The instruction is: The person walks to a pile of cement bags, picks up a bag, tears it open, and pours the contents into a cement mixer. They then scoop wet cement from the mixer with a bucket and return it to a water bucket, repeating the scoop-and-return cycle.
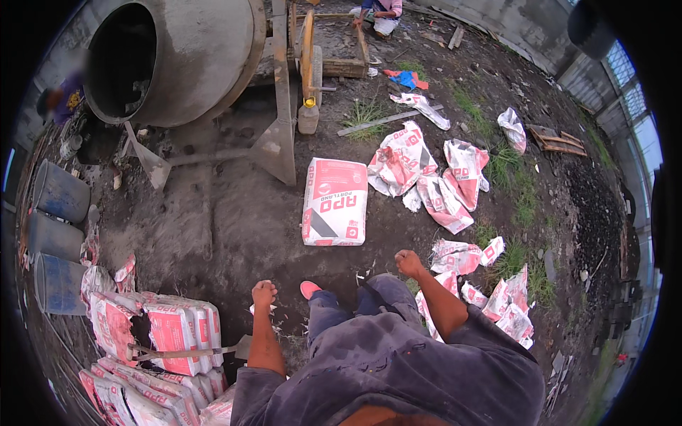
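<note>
The left hand [263,292] and right hand [408,263] hang apart, fingers curled into loose fists; I cannot tell whether anything is tucked inside either.

Ahead of both hands and between them, the full cement bag [336,202] lies flat on the ground, touched by neither. Its long axis runs away from the person, its near short edge faces the gap between the hands, and its print reads upside down from here.

Just right of the right hand lies a crumpled cement sack [455,257]; more torn sacks [403,160] lie ahead of it. Left of and behind the left hand, a shovel [186,353] lies crosswise against stacked cement bags [174,328]. Blue drums [58,238] stand farther left. Well ahead-left is a concrete mixer [202,57].
</note>
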`<state>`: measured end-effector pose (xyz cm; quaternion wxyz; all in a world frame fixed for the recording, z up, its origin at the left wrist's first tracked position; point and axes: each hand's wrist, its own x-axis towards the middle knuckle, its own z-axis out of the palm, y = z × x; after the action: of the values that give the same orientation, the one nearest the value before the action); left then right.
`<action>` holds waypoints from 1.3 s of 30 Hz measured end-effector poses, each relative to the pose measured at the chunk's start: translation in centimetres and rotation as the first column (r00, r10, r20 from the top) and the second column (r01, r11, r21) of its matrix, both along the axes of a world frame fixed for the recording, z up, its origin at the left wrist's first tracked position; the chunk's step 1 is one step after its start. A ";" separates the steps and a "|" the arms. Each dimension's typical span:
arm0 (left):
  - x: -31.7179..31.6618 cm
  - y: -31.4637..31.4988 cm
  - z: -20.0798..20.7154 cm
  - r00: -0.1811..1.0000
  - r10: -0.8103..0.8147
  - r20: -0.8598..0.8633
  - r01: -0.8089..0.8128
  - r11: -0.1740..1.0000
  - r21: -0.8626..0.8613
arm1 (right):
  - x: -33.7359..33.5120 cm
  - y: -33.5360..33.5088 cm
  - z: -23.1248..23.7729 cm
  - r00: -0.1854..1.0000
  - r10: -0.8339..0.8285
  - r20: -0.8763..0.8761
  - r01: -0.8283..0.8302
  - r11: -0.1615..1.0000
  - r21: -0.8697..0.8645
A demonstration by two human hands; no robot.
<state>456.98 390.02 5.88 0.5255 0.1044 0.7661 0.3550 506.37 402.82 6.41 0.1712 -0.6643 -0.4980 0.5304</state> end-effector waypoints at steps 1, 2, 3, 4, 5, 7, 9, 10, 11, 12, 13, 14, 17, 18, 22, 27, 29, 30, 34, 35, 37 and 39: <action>-0.5 1.2 0.3 1.000 0.017 -0.017 -0.017 1.000 0.002 | -1.6 1.6 0.8 0.996 0.072 0.052 -0.075 0.996 0.055; -0.7 2.1 0.4 0.999 0.047 -0.016 -0.047 0.999 0.002 | -3.1 3.0 1.3 0.985 0.145 0.090 -0.155 0.981 0.115; -0.9 2.8 0.4 0.997 0.073 -0.019 -0.073 0.997 0.000 | -4.4 4.3 1.5 0.969 0.212 0.129 -0.232 0.958 0.170; -0.9 3.1 0.3 0.994 0.098 -0.039 -0.099 0.995 -0.026 | -5.5 5.3 1.3 0.948 0.280 0.151 -0.304 0.937 0.173; -0.7 3.2 0.1 0.992 0.121 -0.021 -0.121 0.993 -0.007 | -6.4 6.4 0.8 0.922 0.346 0.173 -0.375 0.910 0.175; 0.1 2.3 -0.4 0.985 0.173 -0.011 -0.173 0.985 -0.009 | -7.6 8.6 -0.7 0.869 0.448 0.208 -0.481 0.864 0.150; 1.9 0.3 -0.6 0.963 0.270 -0.012 -0.270 0.963 -0.001 | -8.0 10.1 -2.6 0.821 0.523 0.228 -0.545 0.838 0.042; 3.2 -1.3 -0.7 0.960 0.278 -0.026 -0.279 0.960 -0.034 | -7.7 11.0 -3.7 0.758 0.611 0.227 -0.641 0.762 0.091; 4.5 -2.7 -0.6 0.953 0.302 -0.031 -0.303 0.951 -0.067 | -7.6 12.2 -4.6 0.691 0.685 0.231 -0.717 0.689 0.105; 6.4 -4.0 -0.4 0.912 0.409 -0.003 -0.408 0.908 -0.099 | -7.4 13.6 -5.3 0.621 0.748 0.235 -0.782 0.611 0.120; 9.1 -5.7 0.1 0.879 0.467 -0.098 -0.476 0.870 -0.127 | -7.4 14.9 -5.9 0.441 0.823 0.358 -0.895 0.434 0.105; 11.1 -7.0 0.4 0.829 0.558 -0.020 -0.547 0.805 -0.230 | -7.4 17.0 -6.4 0.247 0.844 0.476 -0.967 0.247 0.064; 17.4 -6.2 -1.1 0.872 0.456 0.179 -0.402 0.875 -0.272 | -5.5 21.4 -6.7 0.399 0.768 0.501 -0.909 0.404 0.105; 18.1 -6.3 -1.1 0.894 0.409 0.181 -0.354 0.895 -0.270 | -4.6 22.4 -6.6 0.630 0.681 0.373 -0.761 0.638 0.120; 16.9 -5.1 -0.3 0.927 0.342 0.154 -0.298 0.920 -0.254 | -0.2 25.7 -6.2 0.763 0.532 0.367 -0.618 0.768 0.172; 11.6 0.5 2.5 0.930 0.360 0.070 -0.351 0.930 -0.111 | 3.5 28.5 -6.3 0.161 0.694 0.701 -0.915 0.371 -0.158; 9.3 4.5 3.7 0.960 0.280 -0.013 -0.281 0.959 -0.048 | 3.5 27.8 -6.4 0.199 0.725 0.659 -0.858 0.454 -0.240; 8.4 6.1 4.2 0.963 0.267 -0.040 -0.268 0.963 -0.025 | 3.1 26.9 -6.6 0.204 0.693 0.691 -0.879 0.440 -0.182; 5.9 10.2 5.4 0.975 0.211 -0.070 -0.206 0.976 0.076 | 0.0 21.0 -7.0 0.499 0.539 0.679 -0.835 0.508 0.210; 5.6 10.3 5.3 0.976 0.206 -0.066 -0.200 0.976 0.085 | -0.7 19.9 -6.9 0.589 0.516 0.622 -0.777 0.572 0.261; 5.4 9.0 4.6 0.980 0.192 -0.045 -0.190 0.981 0.048 | -1.8 17.5 -6.4 0.707 0.521 0.479 -0.665 0.720 0.198; 5.7 7.1 3.2 0.985 0.175 -0.002 -0.175 0.983 -0.049 | -2.3 16.6 -5.5 0.673 0.563 0.479 -0.692 0.709 0.139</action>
<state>462.63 397.08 9.08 0.4956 0.0234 0.7802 0.3810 504.12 419.39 0.88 -0.0287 -0.5076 -0.7982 0.3231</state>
